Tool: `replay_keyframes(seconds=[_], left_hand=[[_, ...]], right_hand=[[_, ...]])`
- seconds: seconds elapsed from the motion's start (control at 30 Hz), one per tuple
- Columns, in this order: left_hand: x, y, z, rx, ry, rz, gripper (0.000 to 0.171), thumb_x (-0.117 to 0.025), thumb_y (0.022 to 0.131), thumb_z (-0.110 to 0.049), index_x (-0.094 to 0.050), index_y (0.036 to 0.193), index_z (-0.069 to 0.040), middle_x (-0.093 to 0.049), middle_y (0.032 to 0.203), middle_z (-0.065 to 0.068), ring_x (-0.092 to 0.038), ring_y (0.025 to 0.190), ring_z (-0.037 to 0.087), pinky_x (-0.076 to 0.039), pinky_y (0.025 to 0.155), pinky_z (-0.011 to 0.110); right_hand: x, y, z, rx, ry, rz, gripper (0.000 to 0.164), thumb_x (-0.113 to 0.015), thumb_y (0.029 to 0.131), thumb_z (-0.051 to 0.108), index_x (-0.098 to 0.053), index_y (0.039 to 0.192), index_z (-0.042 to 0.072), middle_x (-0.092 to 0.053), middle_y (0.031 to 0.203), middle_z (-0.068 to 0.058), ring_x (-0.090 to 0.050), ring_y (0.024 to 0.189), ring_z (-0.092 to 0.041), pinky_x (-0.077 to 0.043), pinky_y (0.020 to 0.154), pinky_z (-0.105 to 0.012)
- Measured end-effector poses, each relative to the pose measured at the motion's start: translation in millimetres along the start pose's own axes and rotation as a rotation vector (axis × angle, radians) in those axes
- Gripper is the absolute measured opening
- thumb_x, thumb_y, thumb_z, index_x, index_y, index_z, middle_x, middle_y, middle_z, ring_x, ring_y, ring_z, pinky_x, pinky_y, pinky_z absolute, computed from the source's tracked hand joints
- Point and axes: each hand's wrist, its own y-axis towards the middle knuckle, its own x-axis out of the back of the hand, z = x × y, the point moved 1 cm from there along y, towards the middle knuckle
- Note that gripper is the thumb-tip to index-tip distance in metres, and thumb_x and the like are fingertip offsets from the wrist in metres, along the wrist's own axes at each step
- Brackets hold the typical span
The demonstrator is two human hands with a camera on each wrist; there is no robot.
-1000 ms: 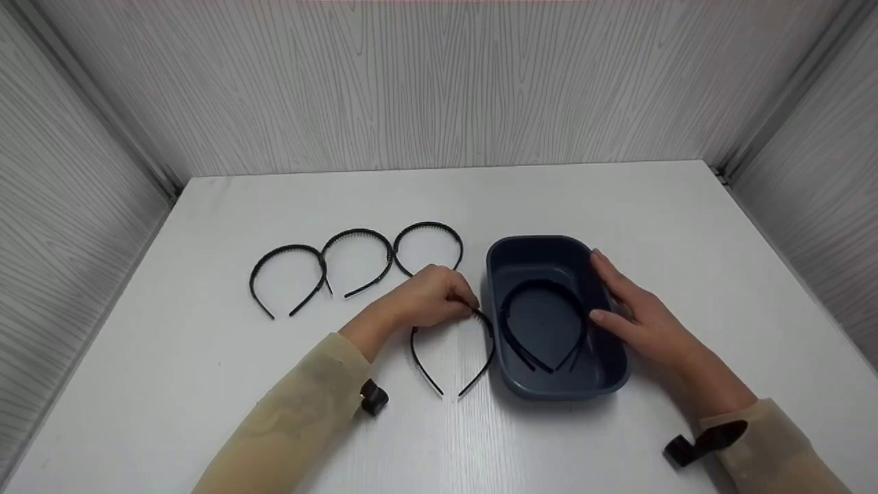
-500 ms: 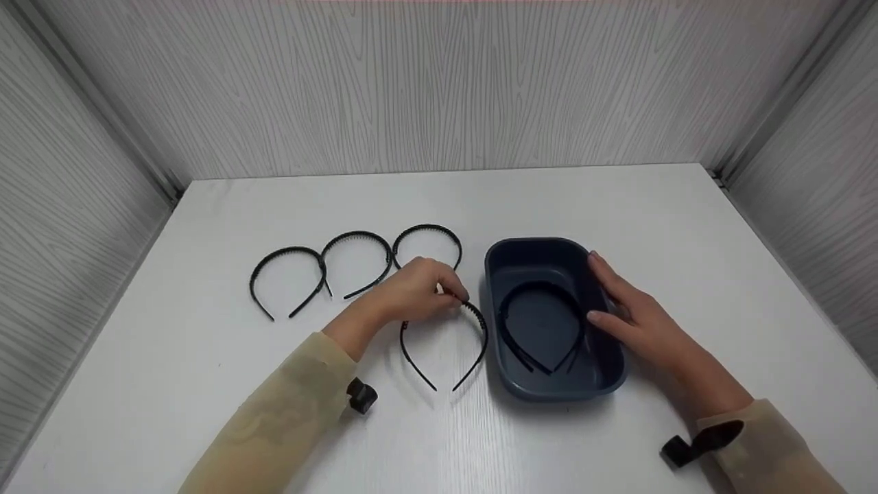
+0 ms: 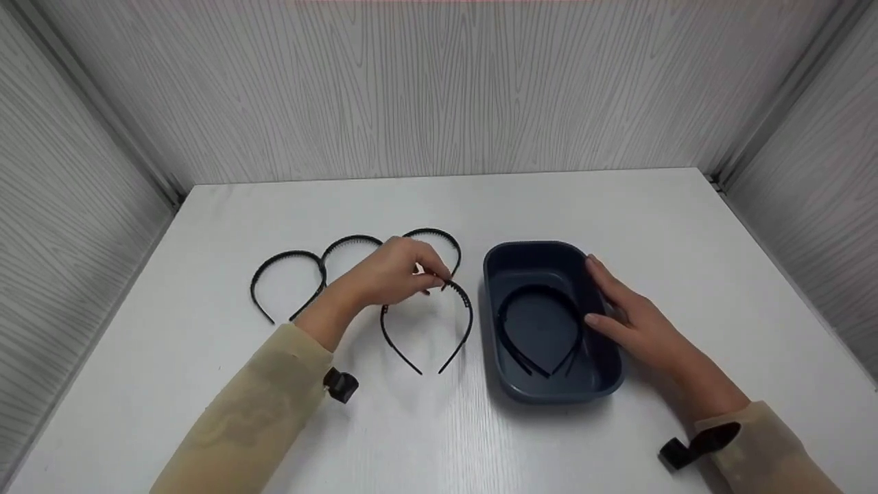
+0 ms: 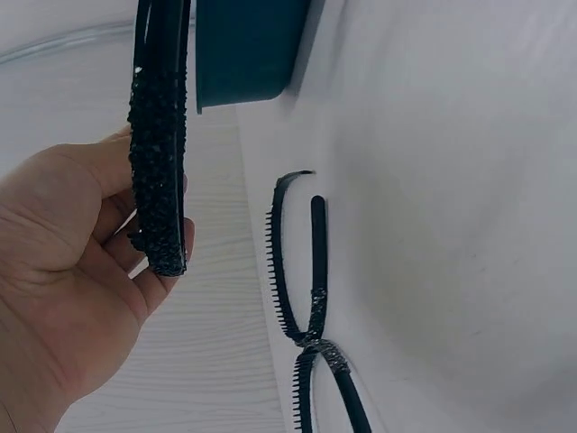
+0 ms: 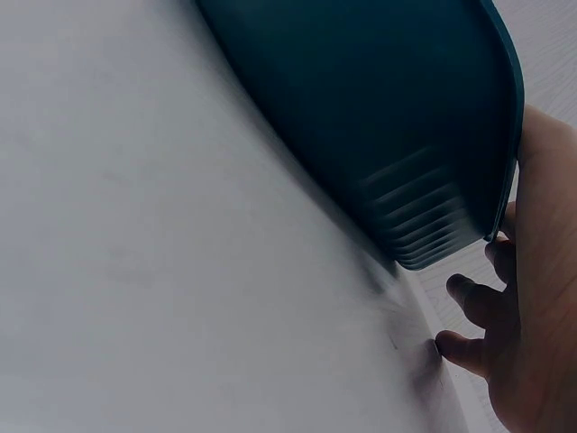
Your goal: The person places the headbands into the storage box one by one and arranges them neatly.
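Note:
In the head view my left hand (image 3: 398, 271) pinches a black toothed headband (image 3: 470, 321) at its top, just left of the dark blue plastic bin (image 3: 562, 396). The headband's two ends point toward me. In the left wrist view the headband (image 4: 158, 171) stands edge-on, held off the table. My right hand (image 3: 641, 329) grips the bin's right rim, thumb over the edge and fingers along the outside. Black headbands (image 3: 542, 289) lie overlapped inside the bin; their exact number is hard to tell. The right wrist view shows the bin's ribbed outer wall (image 5: 361, 117).
Three more black headbands lie in a row at the back left: a left one (image 3: 295, 253), a middle one (image 3: 352, 238) and a right one (image 3: 458, 255). My left hand and arm partly cover them. A pale wood-grain panel (image 3: 439, 89) stands behind the white table (image 3: 583, 199).
My left hand has moved left and away from me with the pinched headband, widening the gap to the bin. The right hand and bin have hardly moved.

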Motion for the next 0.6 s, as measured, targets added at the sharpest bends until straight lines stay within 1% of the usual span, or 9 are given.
replay_keyframes(seconds=[0.07, 0.2, 0.33, 0.43, 0.6], left_hand=[[6.6, -0.4, -2.0, 0.002, -0.004, -0.01, 0.015, -0.073, 0.101, -0.006, -0.085, 0.109, -0.009, -0.077, 0.114, 0.003, -0.072, 0.107, 0.019, -0.057, 0.094, 0.037], [18.5, 0.3, -8.6, 0.0, -0.003, -0.033, 0.015, -0.072, 0.101, -0.007, -0.084, 0.11, -0.009, -0.077, 0.116, 0.003, -0.07, 0.114, 0.021, -0.054, 0.1, 0.038], [26.5, 4.0, -17.7, -0.014, 0.001, -0.052, 0.016, -0.072, 0.101, -0.007, -0.085, 0.111, -0.009, -0.076, 0.117, 0.002, -0.07, 0.114, 0.02, -0.054, 0.099, 0.037], [30.0, 9.7, -24.6, -0.037, 0.02, -0.061, 0.015, -0.072, 0.101, -0.007, -0.085, 0.111, -0.009, -0.077, 0.116, 0.002, -0.07, 0.112, 0.019, -0.055, 0.098, 0.036], [32.1, 23.3, -40.5, -0.08, 0.037, -0.069, 0.015, -0.073, 0.101, -0.007, -0.085, 0.111, -0.008, -0.077, 0.115, 0.002, -0.071, 0.11, 0.018, -0.055, 0.096, 0.032]], right_hand=[[-0.3, 0.8, 0.3, 0.002, 0.001, 0.0, 0.081, -0.066, 0.106, 0.023, -0.019, 0.172, 0.024, -0.015, 0.177, 0.001, -0.014, 0.161, -0.01, -0.013, 0.121, -0.013], [0.0, 2.2, 0.6, -0.002, 0.004, 0.006, 0.081, -0.067, 0.106, 0.024, -0.019, 0.172, 0.025, -0.015, 0.177, 0.002, -0.014, 0.161, -0.01, -0.014, 0.121, -0.013], [0.2, 3.5, 0.7, 0.001, 0.006, 0.012, 0.081, -0.066, 0.107, 0.024, -0.018, 0.172, 0.025, -0.015, 0.177, 0.001, -0.014, 0.161, -0.013, -0.014, 0.12, -0.012], [-0.2, 4.1, 1.1, 0.009, -0.001, 0.014, 0.08, -0.066, 0.107, 0.024, -0.018, 0.172, 0.024, -0.015, 0.177, 0.0, -0.015, 0.161, -0.015, -0.014, 0.12, -0.012], [0.9, 3.8, 1.6, 0.001, -0.014, 0.011, 0.081, -0.066, 0.107, 0.025, -0.018, 0.172, 0.025, -0.015, 0.177, 0.002, -0.015, 0.161, -0.014, -0.014, 0.121, -0.013]])
